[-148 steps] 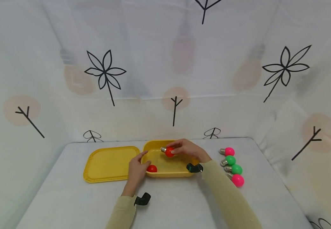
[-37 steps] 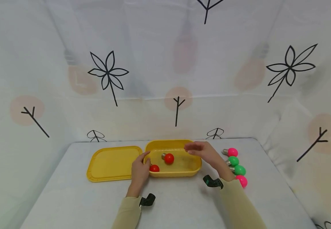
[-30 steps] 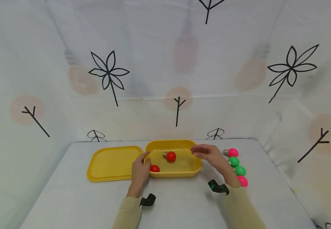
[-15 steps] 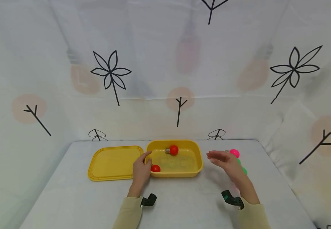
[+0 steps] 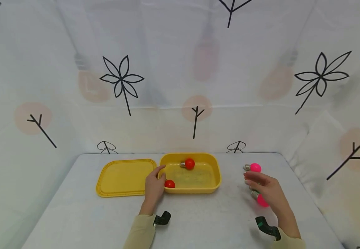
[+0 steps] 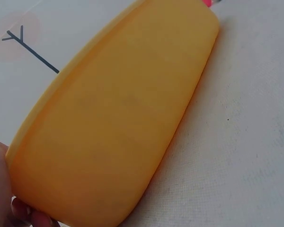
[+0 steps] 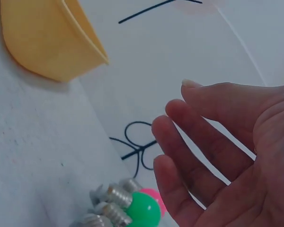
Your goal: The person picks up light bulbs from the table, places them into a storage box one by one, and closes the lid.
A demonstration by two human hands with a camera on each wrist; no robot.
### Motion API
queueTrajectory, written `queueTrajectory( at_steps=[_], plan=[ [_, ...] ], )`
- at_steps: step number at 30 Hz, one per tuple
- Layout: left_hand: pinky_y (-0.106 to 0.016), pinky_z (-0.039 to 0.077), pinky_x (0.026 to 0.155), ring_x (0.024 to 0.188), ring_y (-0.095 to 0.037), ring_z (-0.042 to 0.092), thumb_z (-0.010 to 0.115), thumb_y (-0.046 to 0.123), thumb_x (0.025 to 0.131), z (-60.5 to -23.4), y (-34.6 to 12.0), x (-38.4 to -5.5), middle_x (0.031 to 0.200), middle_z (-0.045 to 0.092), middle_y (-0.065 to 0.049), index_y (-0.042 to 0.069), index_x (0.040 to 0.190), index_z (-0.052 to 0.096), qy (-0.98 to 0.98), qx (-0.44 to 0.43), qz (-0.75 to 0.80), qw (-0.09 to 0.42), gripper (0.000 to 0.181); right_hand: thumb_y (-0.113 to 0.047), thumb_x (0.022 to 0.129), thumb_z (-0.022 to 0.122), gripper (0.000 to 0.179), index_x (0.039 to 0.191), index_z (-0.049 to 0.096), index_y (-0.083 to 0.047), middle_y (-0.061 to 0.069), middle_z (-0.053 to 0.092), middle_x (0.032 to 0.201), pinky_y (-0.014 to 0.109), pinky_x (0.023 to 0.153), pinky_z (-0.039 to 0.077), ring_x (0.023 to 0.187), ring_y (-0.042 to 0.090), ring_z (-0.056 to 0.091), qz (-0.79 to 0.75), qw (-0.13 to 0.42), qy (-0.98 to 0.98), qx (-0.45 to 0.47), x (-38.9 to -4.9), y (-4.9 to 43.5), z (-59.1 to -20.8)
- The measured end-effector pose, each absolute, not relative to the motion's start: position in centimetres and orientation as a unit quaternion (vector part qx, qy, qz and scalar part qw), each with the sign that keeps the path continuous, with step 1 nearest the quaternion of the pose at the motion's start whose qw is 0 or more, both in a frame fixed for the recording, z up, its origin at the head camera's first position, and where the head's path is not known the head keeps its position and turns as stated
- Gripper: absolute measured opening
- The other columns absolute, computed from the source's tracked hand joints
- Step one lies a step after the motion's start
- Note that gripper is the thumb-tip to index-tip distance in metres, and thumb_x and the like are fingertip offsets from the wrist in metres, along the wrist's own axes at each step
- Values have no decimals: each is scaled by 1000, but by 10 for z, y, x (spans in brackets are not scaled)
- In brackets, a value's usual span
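Observation:
My left hand (image 5: 154, 186) grips the left end of a yellow plastic container (image 5: 195, 190); curled fingertips show below its rim in the left wrist view. Inside are two red light bulbs: one red bulb (image 5: 189, 164) lies by the back wall, another red bulb (image 5: 169, 183) in the front left corner. My right hand (image 5: 268, 190) hovers over the row of bulbs at the right, holding nothing, fingers loosely bent. A pink bulb (image 5: 255, 167) lies beyond it and a second pink bulb (image 5: 262, 200) nearer. A green bulb (image 7: 144, 210) shows in the right wrist view; the hand mostly hides the greens from above.
Left of the container a flat yellow lid (image 5: 125, 178) lies on the white-covered table (image 5: 198, 221). A white printed cloth (image 5: 167, 86) hangs behind and at both sides. Dark wrist cameras sit on both wrists.
The right hand let go of a red bulb inside the container and moved right, over the row of bulbs. That bulb rolled to the back wall. The left hand stays at the container.

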State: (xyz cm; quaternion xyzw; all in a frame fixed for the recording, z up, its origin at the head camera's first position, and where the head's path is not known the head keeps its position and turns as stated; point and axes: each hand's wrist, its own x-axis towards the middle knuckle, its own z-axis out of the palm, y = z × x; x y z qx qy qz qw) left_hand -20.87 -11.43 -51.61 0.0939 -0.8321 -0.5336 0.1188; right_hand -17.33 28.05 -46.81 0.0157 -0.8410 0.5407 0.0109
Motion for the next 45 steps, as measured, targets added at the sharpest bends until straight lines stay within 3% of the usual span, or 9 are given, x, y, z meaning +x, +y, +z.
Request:
queueTrajectory(
  at_steps=[4, 8, 11, 15, 21, 29, 42, 45],
  plan=[
    [-43, 52, 91, 101, -26, 57, 64, 11, 95, -517, -114, -209, 116, 67, -9, 16, 124, 70, -832, 97, -533, 120, 31, -30, 96, 66, 48, 136, 59, -4, 16, 62, 129, 14, 80, 50, 102, -3, 56, 505, 15, -863, -23, -167, 293, -469],
    [-43, 52, 92, 100, -25, 58, 63, 11, 95, -518, -114, -209, 111, 68, -8, 15, 125, 70, -835, 94, -528, 122, 31, -34, 97, 65, 53, 139, 55, -3, 21, 57, 135, 12, 79, 47, 114, 18, 55, 468, 5, -882, -51, -161, 304, -470],
    [-43, 52, 92, 100, -25, 58, 63, 12, 95, -518, -114, -209, 108, 68, -7, 15, 125, 70, -835, 94, -528, 121, 31, -37, 97, 64, 56, 139, 54, -2, 22, 56, 136, 23, 83, 50, 121, 33, 52, 453, -4, -889, -69, -156, 310, -471],
    [-42, 52, 90, 97, -24, 58, 63, 12, 95, -517, -113, -208, 104, 68, -6, 15, 125, 70, -835, 94, -529, 120, 31, -34, 97, 64, 56, 140, 53, 0, 25, 55, 137, 47, 91, 52, 124, 40, 49, 443, -14, -891, -98, -150, 316, -473],
    [-45, 51, 93, 101, -25, 58, 63, 11, 94, -517, -112, -208, 113, 68, -9, 14, 124, 71, -838, 87, -525, 125, 30, -21, 96, 66, 53, 140, 50, 3, 29, 51, 139, 59, 99, 43, 127, 44, 45, 453, -42, -880, -136, -146, 324, -479],
    [-40, 52, 84, 91, -23, 59, 64, 11, 95, -518, -112, -209, 99, 68, -6, 15, 123, 71, -839, 89, -522, 124, 29, -26, 94, 69, 59, 142, 48, 3, 30, 44, 144, 63, 101, 39, 131, 47, 36, 470, -86, -862, -171, -144, 330, -484],
    [-41, 53, 89, 92, -22, 58, 63, 12, 96, -516, -111, -207, 107, 67, -6, 16, 124, 70, -836, 94, -527, 120, 29, -28, 94, 69, 63, 144, 46, 3, 32, 38, 146, 63, 101, 39, 132, 49, 32, 472, -113, -858, -167, -144, 330, -491],
    [-37, 53, 79, 85, -21, 58, 63, 12, 96, -517, -111, -207, 98, 67, -6, 16, 124, 70, -837, 95, -525, 118, 30, -31, 92, 71, 66, 143, 46, 4, 32, 40, 145, 62, 100, 41, 131, 48, 35, 467, -111, -863, -157, -143, 330, -493]
  ],
)
